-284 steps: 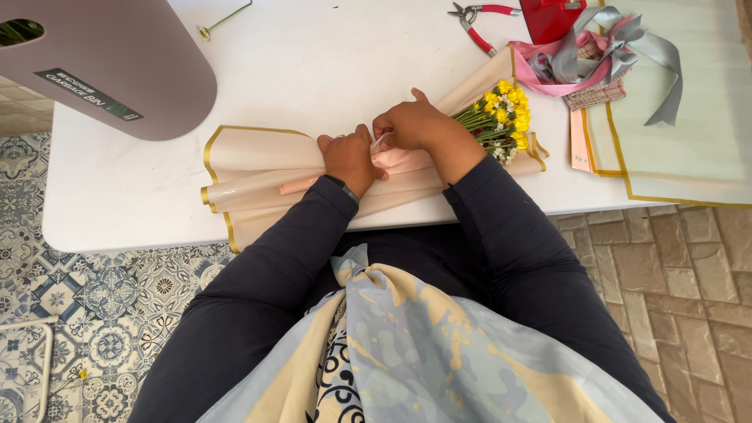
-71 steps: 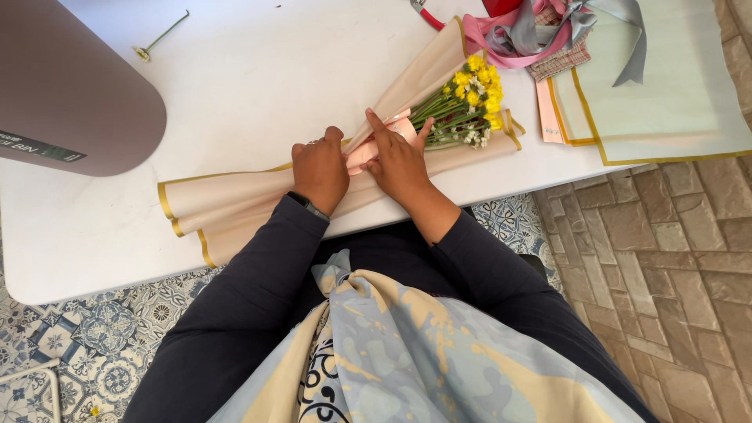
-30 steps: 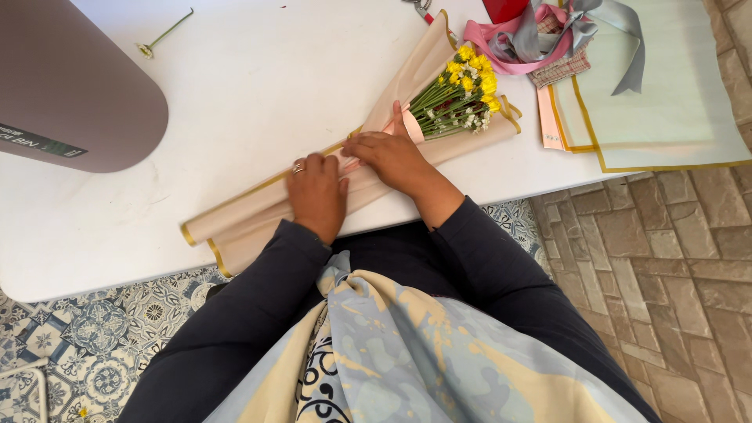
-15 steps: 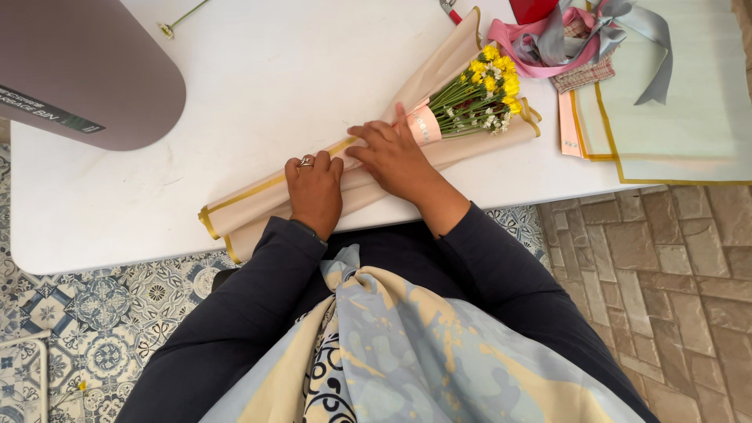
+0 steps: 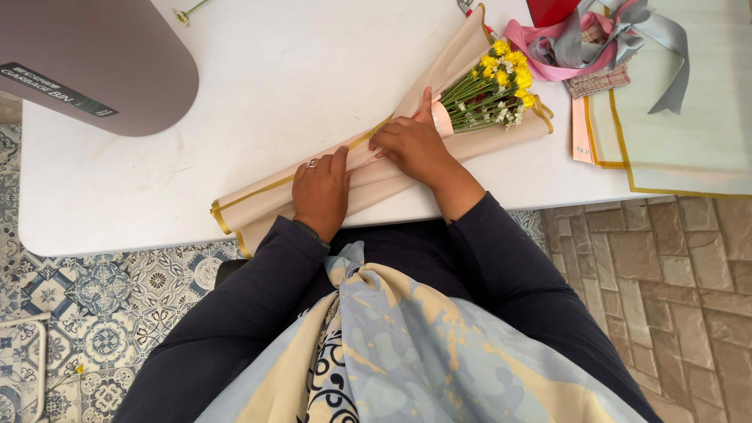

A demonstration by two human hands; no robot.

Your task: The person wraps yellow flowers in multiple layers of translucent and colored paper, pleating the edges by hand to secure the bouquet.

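A bouquet of small yellow flowers (image 5: 501,78) with green stems lies on a white table (image 5: 274,86), rolled in beige wrapping paper (image 5: 258,205) with a gold edge. My left hand (image 5: 321,192) presses flat on the lower part of the wrap, a ring on one finger. Just below the blooms, my right hand (image 5: 411,145) presses the paper's folded middle, thumb pointing up toward the flowers. Both hands hold the wrap closed against the table.
A large mauve bin lid (image 5: 94,55) covers the table's left rear. Pink and grey ribbons (image 5: 595,39), a red item and pale green paper sheets (image 5: 681,117) lie at the right. A loose flower stem (image 5: 188,12) lies at the back. Tiled floor below.
The wrap has been rolled tighter around the stems and shifted slightly. My hands have slid along it, the left toward the lower end, the right staying near the blooms.
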